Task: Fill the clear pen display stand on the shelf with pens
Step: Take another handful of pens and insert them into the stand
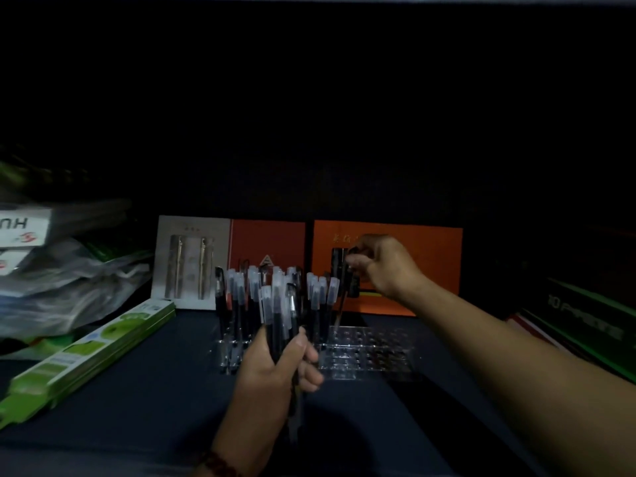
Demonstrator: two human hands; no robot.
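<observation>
Head view shows our right hand with fingers clamped on a single black pen near its cap, the tip hanging just above the clear pen display stand, which sits on the dark shelf with capped pens standing in its left part. Our left hand grips a bundle of pens just in front of the stand. We judge it best to hold the pen upright, line its tip with a free hole beside the filled rows, and lower it straight.
</observation>
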